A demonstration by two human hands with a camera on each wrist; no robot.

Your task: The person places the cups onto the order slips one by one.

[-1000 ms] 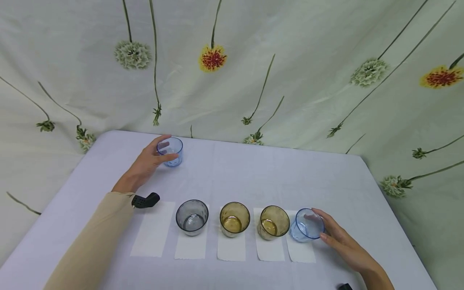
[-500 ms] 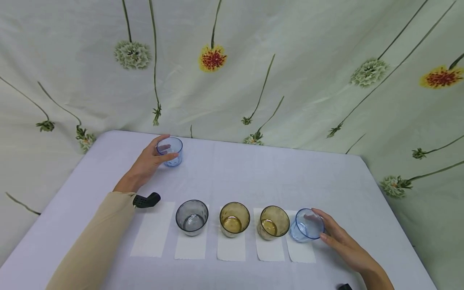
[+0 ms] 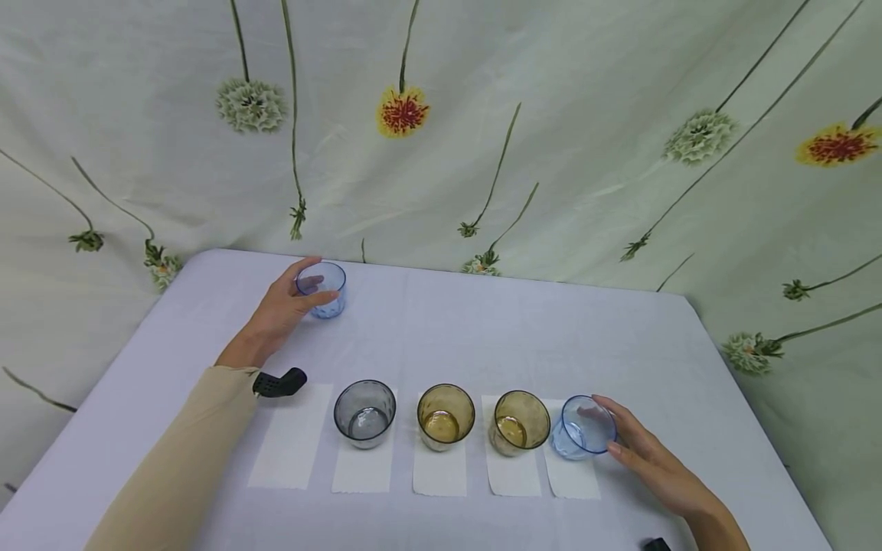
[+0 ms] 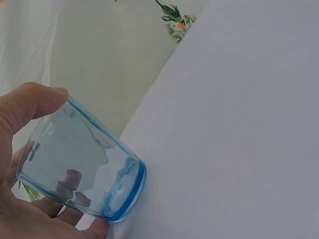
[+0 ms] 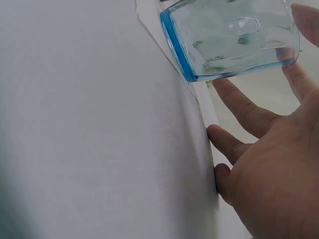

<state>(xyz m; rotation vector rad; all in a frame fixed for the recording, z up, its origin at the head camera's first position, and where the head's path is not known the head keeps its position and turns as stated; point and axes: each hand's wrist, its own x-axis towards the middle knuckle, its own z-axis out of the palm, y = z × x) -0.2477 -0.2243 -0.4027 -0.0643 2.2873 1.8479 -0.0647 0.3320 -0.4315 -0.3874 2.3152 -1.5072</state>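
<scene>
At the back left of the table, my left hand (image 3: 279, 310) holds a clear blue glass (image 3: 332, 308) upright. In the left wrist view the thumb presses near that glass's (image 4: 84, 159) rim, and the other fingers reach round its far side. A second blue glass (image 3: 575, 442) stands at the right end of the row, over a white paper strip (image 3: 577, 482). My right hand (image 3: 654, 463) holds it near the rim between thumb and fingers. The right wrist view shows the lower fingers of the right hand (image 5: 279, 164) spread below the glass (image 5: 229, 42), by the tabletop.
A grey glass (image 3: 365, 417) and two amber glasses, one in the middle (image 3: 446, 421) and one beside the right blue glass (image 3: 518, 425), stand on paper strips. The leftmost strip (image 3: 289, 444) bears no glass. A flowered cloth (image 3: 441, 176) hangs behind the white table (image 3: 441, 329).
</scene>
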